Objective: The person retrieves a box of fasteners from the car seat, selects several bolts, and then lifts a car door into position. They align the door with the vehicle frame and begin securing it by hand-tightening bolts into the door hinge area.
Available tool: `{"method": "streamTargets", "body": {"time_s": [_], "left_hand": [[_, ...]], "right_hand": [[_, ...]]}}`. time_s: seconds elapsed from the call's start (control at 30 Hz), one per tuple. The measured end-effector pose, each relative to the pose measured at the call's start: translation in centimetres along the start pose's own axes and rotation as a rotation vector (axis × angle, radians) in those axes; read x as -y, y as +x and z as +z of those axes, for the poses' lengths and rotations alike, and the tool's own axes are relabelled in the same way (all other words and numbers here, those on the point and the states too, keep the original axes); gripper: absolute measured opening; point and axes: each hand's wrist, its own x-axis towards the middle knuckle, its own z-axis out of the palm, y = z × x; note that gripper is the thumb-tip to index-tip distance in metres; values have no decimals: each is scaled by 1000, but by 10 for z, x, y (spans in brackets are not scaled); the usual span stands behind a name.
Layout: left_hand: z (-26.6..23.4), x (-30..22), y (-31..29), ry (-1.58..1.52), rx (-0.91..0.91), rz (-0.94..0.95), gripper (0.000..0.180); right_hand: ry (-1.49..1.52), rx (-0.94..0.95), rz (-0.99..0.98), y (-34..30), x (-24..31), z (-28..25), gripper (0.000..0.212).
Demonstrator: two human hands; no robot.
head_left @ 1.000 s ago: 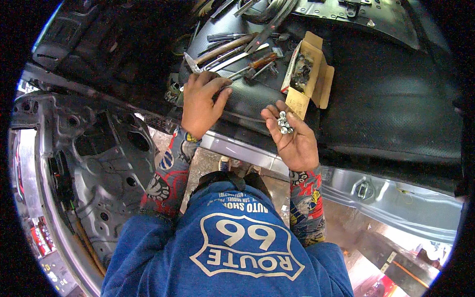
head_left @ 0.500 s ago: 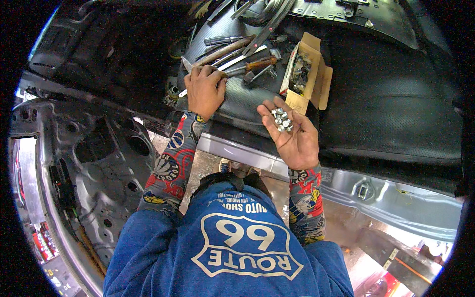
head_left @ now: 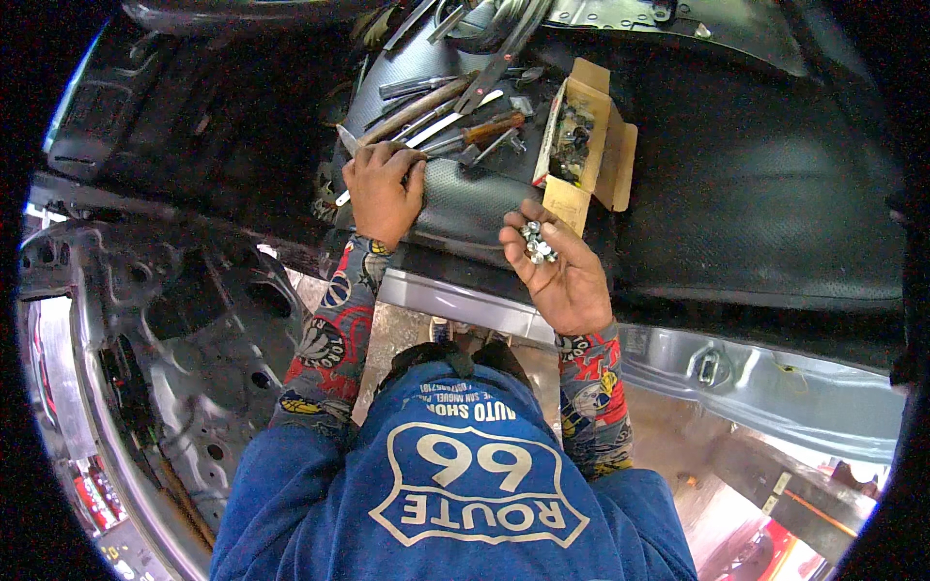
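The right hand [head_left: 562, 276], palm up, is cupped with fingers curled around shiny metal fasteners [head_left: 538, 244], near an open cardboard box [head_left: 599, 128]. The left hand [head_left: 385, 192] lies palm down beside tools [head_left: 419, 108] on the black seat [head_left: 736, 203], fingers bent; whether it grips anything I cannot tell.

A grey car door [head_left: 199, 373] stands left of the speckled floor [head_left: 393, 334].

Car repair workshop: stripped grey metal car door [head_left: 208, 399], black textured vinyl car seat [head_left: 756, 208] bearing wooden-handled hammer [head_left: 415, 110], orange-brown-handled screwdriver [head_left: 492, 127].
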Motion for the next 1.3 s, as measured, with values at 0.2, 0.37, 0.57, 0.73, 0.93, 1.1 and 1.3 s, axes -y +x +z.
{"method": "streamTargets", "body": {"time_s": [0.2, 0.37, 0.57, 0.73, 0.93, 1.1, 1.3], "left_hand": [[-2, -21, 23, -94, -29, 87, 17], [38, -76, 80, -294, 68, 340, 15], [102, -136, 144, 168, 456, 703, 17], [140, -143, 150, 365, 511, 840, 17], [157, -145, 152, 321, 513, 795, 16], [157, -143, 150, 214, 552, 742, 13], [149, -142, 152, 211, 509, 726, 13]], "right_hand": [[-57, -68, -14, -13, 5, -14, 29], [-66, -133, 6, -24, 4, -21, 26], [-114, -263, -24, -48, 6, -31, 28], [-86, -248, -70, -69, 14, -47, 30], [-74, -214, -84, -72, 24, -55, 28], [-116, -221, -59, -70, 27, -54, 31], [-122, -220, -33, -70, 23, -53, 33]]}}
